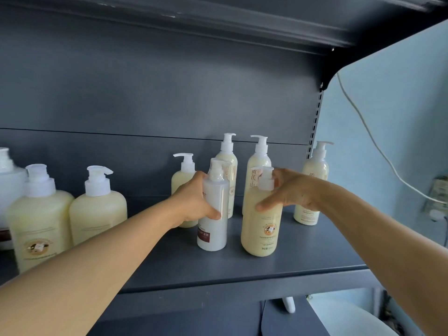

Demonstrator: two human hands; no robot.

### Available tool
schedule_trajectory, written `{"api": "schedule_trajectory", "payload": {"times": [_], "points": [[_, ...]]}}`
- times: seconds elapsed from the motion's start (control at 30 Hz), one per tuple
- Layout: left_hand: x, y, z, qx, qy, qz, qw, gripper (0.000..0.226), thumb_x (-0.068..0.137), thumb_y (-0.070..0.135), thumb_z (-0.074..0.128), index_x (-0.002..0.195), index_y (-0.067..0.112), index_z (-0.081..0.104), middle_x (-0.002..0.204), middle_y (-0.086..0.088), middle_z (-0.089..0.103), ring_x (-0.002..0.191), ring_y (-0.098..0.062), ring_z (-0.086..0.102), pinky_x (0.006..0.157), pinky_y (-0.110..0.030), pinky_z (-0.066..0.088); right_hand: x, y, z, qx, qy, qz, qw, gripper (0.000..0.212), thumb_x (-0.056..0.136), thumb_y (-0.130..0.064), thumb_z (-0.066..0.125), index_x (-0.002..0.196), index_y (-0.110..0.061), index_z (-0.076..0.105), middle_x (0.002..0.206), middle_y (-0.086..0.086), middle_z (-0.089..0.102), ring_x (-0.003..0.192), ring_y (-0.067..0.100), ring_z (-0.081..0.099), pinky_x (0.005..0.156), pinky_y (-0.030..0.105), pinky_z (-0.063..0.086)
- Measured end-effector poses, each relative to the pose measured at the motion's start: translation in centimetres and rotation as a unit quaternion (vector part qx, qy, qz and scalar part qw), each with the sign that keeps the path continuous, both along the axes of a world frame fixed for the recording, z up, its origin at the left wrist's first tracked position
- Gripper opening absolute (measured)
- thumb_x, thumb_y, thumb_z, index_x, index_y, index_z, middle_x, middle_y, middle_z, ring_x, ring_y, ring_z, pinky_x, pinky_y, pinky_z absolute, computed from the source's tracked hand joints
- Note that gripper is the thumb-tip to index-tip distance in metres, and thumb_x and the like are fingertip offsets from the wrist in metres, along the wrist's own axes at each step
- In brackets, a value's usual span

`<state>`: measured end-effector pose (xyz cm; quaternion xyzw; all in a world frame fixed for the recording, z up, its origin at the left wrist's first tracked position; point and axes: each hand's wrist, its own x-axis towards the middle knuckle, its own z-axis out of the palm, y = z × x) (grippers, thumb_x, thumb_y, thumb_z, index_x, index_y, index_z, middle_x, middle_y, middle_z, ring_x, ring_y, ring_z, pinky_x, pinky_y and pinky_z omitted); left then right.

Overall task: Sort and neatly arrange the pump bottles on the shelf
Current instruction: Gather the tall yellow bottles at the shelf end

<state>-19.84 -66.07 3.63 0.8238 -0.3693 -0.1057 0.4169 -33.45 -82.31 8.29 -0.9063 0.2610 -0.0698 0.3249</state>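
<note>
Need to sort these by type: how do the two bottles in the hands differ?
The white bottle, gripped by the left hand, is slim, with a dark red label. The cream bottle, held by the right hand, is wider and pale yellow, with a round emblem. Both have white pumps and stand upright near the shelf front.

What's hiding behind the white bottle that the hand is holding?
Behind the white bottle stands a tall cream bottle; a shorter cream bottle stands behind the left hand. Their lower parts are covered.
</note>
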Motion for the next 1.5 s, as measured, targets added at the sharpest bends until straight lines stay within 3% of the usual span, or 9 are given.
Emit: {"api": "schedule_trajectory", "payload": {"times": [0.13, 0.27, 0.43, 0.53, 0.67, 0.87, 1.07, 1.3, 1.5], "points": [[-0.2, -1.0, -0.4, -0.013, -0.009, 0.005, 1.000, 0.070, 0.067, 0.013, 0.082, 0.118, 0.022, 0.036, 0.100, 0.002, 0.053, 0.096, -0.018, 0.054, 0.077, -0.031, 0.048, -0.2, -0.1, -1.9, -0.009, -0.054, -0.005, 0.999, 0.067, 0.049, -0.021, 0.091, 0.108, -0.020, 0.058, 0.103, -0.002, 0.068, 0.099, 0.018, 0.064, 0.091, 0.038, 0.052], [-0.6, -2.6, -0.8, -0.021, -0.021, 0.014, 0.999, 0.077, 0.066, 0.018, 0.084, 0.123, 0.020, 0.032, 0.108, -0.001, 0.054, 0.099, -0.021, 0.055, 0.080, -0.035, 0.051, -1.1, -0.2, -1.9, -0.031, -0.068, -0.015, 0.997, 0.057, 0.050, -0.025, 0.090, 0.098, -0.022, 0.060, 0.097, -0.002, 0.069, 0.092, 0.018, 0.066, 0.086, 0.037, 0.055], [-0.7, -3.8, -1.0, -0.018, -0.018, 0.033, 0.999, 0.078, 0.063, 0.022, 0.086, 0.121, 0.021, 0.033, 0.109, -0.001, 0.055, 0.101, -0.023, 0.057, 0.087, -0.041, 0.052, -1.9, -1.1, -2.0, -0.046, -0.070, -0.016, 0.996, 0.062, 0.050, -0.029, 0.090, 0.103, -0.023, 0.059, 0.099, -0.003, 0.068, 0.094, 0.018, 0.065, 0.087, 0.038, 0.054], [-0.8, -3.9, -1.3, -0.014, 0.003, 0.027, 1.000, 0.079, 0.060, 0.019, 0.087, 0.120, 0.021, 0.036, 0.107, 0.001, 0.057, 0.101, -0.021, 0.058, 0.083, -0.036, 0.052, -2.2, -1.6, -2.3, -0.006, -0.064, 0.025, 0.998, 0.062, 0.056, -0.024, 0.089, 0.109, -0.025, 0.056, 0.104, -0.004, 0.068, 0.098, 0.017, 0.064, 0.091, 0.037, 0.052], [-0.8, -3.7, -1.8, -0.010, 0.025, 0.011, 1.000, 0.084, 0.057, 0.012, 0.086, 0.126, 0.021, 0.038, 0.109, 0.002, 0.060, 0.107, -0.019, 0.058, 0.089, -0.041, 0.052, -2.4, -2.3, -3.4, 0.062, -0.056, 0.071, 0.994, 0.076, 0.056, -0.012, 0.089, 0.120, -0.028, 0.051, 0.109, -0.003, 0.067, 0.105, 0.018, 0.062, 0.095, 0.041, 0.051], [-1.6, -4.1, -3.0, -0.057, 0.036, 0.053, 0.996, 0.076, 0.064, 0.019, 0.083, 0.126, 0.024, 0.041, 0.113, 0.004, 0.060, 0.108, -0.017, 0.057, 0.092, -0.039, 0.050, -1.9, -2.7, -4.8, 0.037, -0.109, 0.036, 0.993, 0.090, 0.032, -0.038, 0.086, 0.115, -0.030, 0.051, 0.103, -0.005, 0.066, 0.096, 0.017, 0.064, 0.084, 0.040, 0.056], [-2.5, -2.7, -2.6, -0.080, 0.033, 0.113, 0.990, 0.069, 0.067, 0.020, 0.083, 0.122, 0.021, 0.042, 0.113, 0.002, 0.058, 0.106, -0.019, 0.056, 0.087, -0.037, 0.049, -2.0, -1.9, -4.3, 0.031, -0.133, 0.031, 0.990, 0.080, 0.051, -0.026, 0.088, 0.119, -0.022, 0.045, 0.103, -0.003, 0.059, 0.096, 0.017, 0.058, 0.078, 0.032, 0.051], [-4.3, 2.4, -1.0, -0.080, -0.021, 0.172, 0.982, 0.071, 0.068, 0.022, 0.082, 0.124, 0.021, 0.039, 0.112, 0.002, 0.058, 0.101, -0.019, 0.059, 0.087, -0.040, 0.050, -0.2, 1.2, -3.2, 0.059, -0.160, 0.075, 0.983, 0.078, 0.048, -0.027, 0.089, 0.113, -0.021, 0.046, 0.103, 0.000, 0.061, 0.095, 0.020, 0.062, 0.080, 0.040, 0.055], [-6.4, 8.0, -0.1, -0.083, -0.029, 0.229, 0.969, 0.066, 0.070, 0.022, 0.081, 0.121, 0.017, 0.040, 0.112, 0.000, 0.059, 0.101, -0.019, 0.060, 0.087, -0.040, 0.052, 1.9, 5.2, -3.2, 0.079, -0.174, 0.125, 0.974, 0.075, 0.050, -0.030, 0.089, 0.111, -0.020, 0.046, 0.099, 0.000, 0.062, 0.091, 0.019, 0.063, 0.069, 0.033, 0.054]]}}
